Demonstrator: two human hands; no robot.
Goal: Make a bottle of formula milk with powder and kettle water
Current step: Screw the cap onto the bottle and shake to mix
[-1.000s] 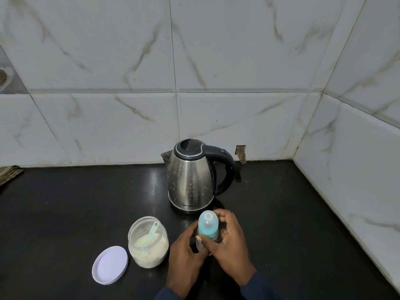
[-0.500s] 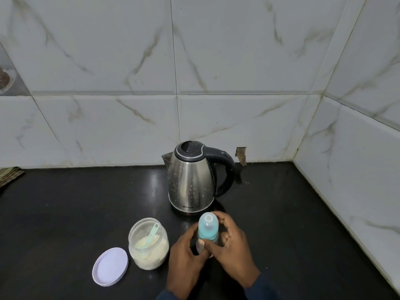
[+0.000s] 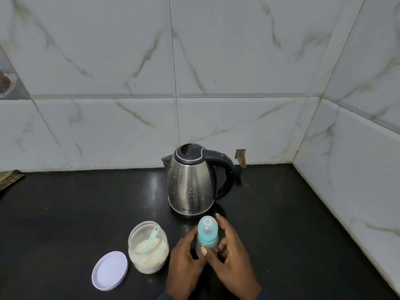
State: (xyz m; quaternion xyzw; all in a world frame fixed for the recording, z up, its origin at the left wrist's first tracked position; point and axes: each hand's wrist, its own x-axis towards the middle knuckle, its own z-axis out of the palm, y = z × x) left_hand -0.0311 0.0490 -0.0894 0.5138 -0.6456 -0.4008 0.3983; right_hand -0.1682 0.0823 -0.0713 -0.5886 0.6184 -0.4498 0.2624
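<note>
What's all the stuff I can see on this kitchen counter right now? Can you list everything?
kettle: one, steel with black lid and handle, back of the counter near the wall.
baby bottle: one, clear with a light blue cap, upright in front of the kettle, held by both hands.
powder jar: one, clear, open, holding pale powder, left of the bottle.
scoop: one, pale green, inside the jar.
jar lid: one, white, flat on the counter left of the jar.
cloth: one, striped, far left edge.
counter: black, glossy.
wall tiles: white marble-look.
left hand: on the bottle.
right hand: on the bottle.
</note>
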